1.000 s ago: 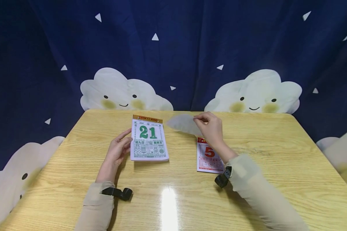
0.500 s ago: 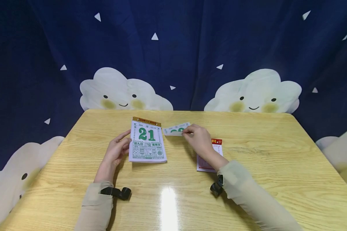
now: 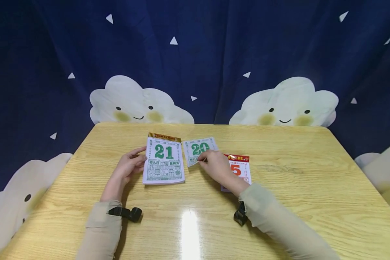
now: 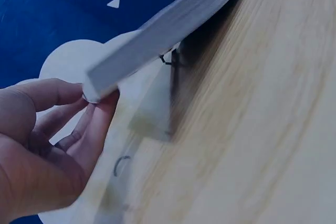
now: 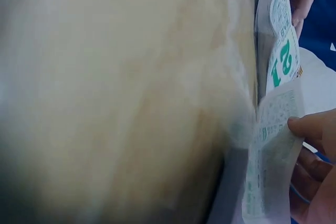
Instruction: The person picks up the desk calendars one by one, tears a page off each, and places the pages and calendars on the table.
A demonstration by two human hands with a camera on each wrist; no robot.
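Observation:
A thick tear-off calendar pad point(image 3: 164, 160) showing a green 21 lies on the wooden table point(image 3: 295, 173). My left hand point(image 3: 128, 167) holds its left edge, the thumb on top; the left wrist view shows the fingers point(image 4: 92, 124) under the pad's corner point(image 4: 157, 35). My right hand point(image 3: 214, 167) pinches a loose torn sheet point(image 3: 199, 150) printed with a green 20, held just right of the pad. The right wrist view shows this sheet point(image 5: 270, 156) at my fingertips point(image 5: 307, 127). A sheet with a red 5 point(image 3: 238, 169) lies under my right wrist.
A dark blue curtain with white clouds point(image 3: 139, 104) hangs behind and around the table. A glare spot point(image 3: 190, 231) shines on the near table surface. Black wrist-camera straps point(image 3: 126, 213) sit on both sleeves.
My right hand has carried the torn sheet down and to the left, from in the air near the table's far edge to beside the pad, now face up showing 20. The pad shifted slightly left.

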